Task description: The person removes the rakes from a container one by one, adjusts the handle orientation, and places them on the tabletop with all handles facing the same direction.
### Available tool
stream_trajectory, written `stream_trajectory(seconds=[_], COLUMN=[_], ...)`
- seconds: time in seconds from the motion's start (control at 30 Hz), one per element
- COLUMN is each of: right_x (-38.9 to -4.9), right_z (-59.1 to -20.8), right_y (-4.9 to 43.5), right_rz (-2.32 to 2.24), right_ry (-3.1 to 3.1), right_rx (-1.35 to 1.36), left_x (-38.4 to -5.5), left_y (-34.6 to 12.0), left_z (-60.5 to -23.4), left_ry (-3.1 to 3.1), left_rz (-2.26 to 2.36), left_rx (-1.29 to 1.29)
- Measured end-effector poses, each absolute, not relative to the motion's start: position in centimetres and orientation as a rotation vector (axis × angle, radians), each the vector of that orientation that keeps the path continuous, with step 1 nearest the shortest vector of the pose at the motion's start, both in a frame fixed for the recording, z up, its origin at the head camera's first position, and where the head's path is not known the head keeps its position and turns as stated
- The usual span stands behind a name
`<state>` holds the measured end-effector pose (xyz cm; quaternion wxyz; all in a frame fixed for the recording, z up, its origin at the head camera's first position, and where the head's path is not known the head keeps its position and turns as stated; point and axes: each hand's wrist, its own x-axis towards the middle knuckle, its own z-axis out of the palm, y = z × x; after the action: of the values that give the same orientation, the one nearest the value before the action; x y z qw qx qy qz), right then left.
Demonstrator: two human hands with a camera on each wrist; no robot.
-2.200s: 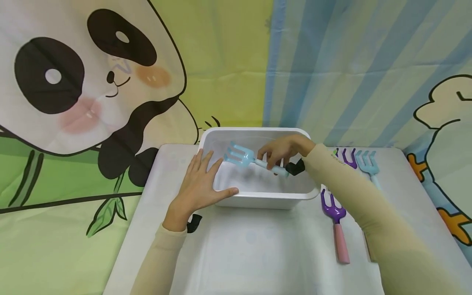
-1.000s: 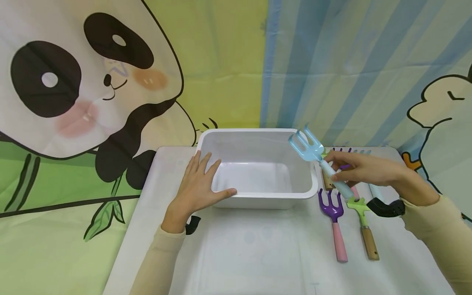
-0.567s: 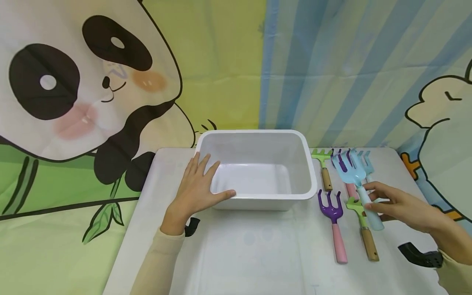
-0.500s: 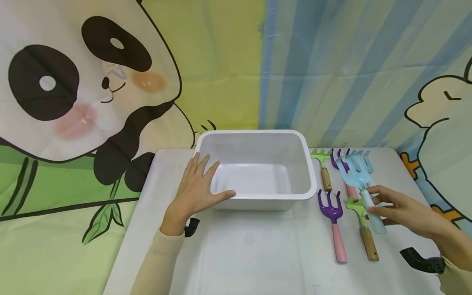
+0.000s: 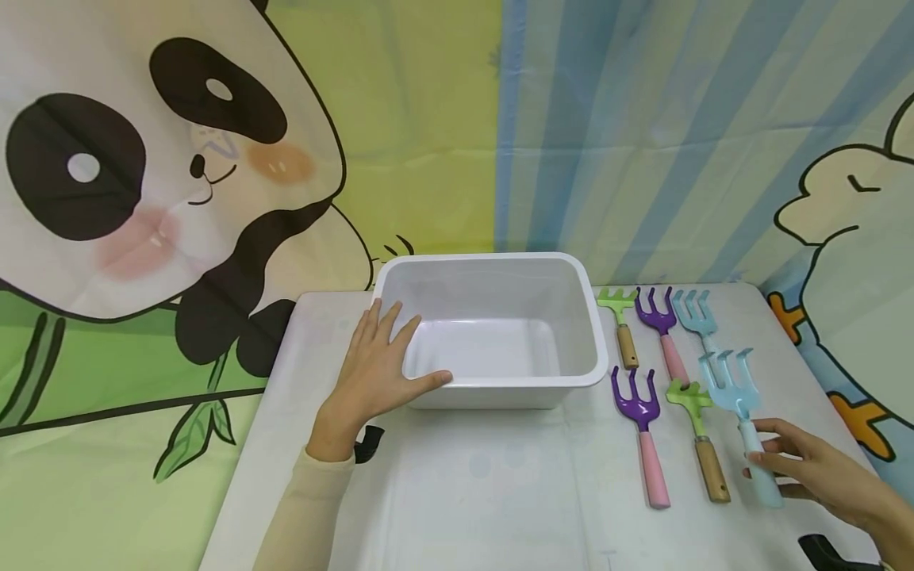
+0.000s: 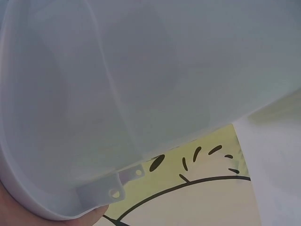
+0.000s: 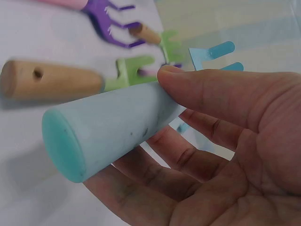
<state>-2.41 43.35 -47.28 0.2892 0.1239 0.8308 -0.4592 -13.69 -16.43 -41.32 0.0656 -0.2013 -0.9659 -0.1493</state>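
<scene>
My right hand (image 5: 821, 472) pinches the pale blue handle of a light blue hand fork (image 5: 735, 388) at the table's right side. In the right wrist view the thumb lies along one side of the handle (image 7: 108, 127), with fingers beneath it. Whether the fork touches the table, I cannot tell. My left hand (image 5: 378, 369) rests, fingers spread, on the near left corner of a white plastic bin (image 5: 493, 385). Left of the held fork lie a green hand fork (image 5: 703, 436) with a wooden handle and a purple one (image 5: 643, 432) with a pink handle.
Behind them lie a second green fork (image 5: 624, 325), a second purple fork (image 5: 662, 325) and another light blue fork (image 5: 696, 317). A printed cloth (image 5: 428, 119) stands along the back of the white table (image 5: 493, 492).
My right hand has carried the light blue fork out of the bin, rightward and then toward me, down beside the front green fork. The left hand stays on the bin.
</scene>
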Motion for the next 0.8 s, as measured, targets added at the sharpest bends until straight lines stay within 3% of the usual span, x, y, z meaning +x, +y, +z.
stream_trajectory(seconds=[0.43,0.8], right_x=[-0.1,-0.5], right_z=[-52.6,-53.1], right_y=[47.9,48.3], right_rz=[-1.279,-1.189], right_ry=[2.003,1.985], right_rx=[0.604,0.621], left_x=[-13.6,-13.7], left_y=[-16.4,-16.4], left_z=[-41.2,-41.1], left_ry=[-2.915,-2.929], left_rz=[-0.448,-0.455], left_rx=[-0.611,-0.596])
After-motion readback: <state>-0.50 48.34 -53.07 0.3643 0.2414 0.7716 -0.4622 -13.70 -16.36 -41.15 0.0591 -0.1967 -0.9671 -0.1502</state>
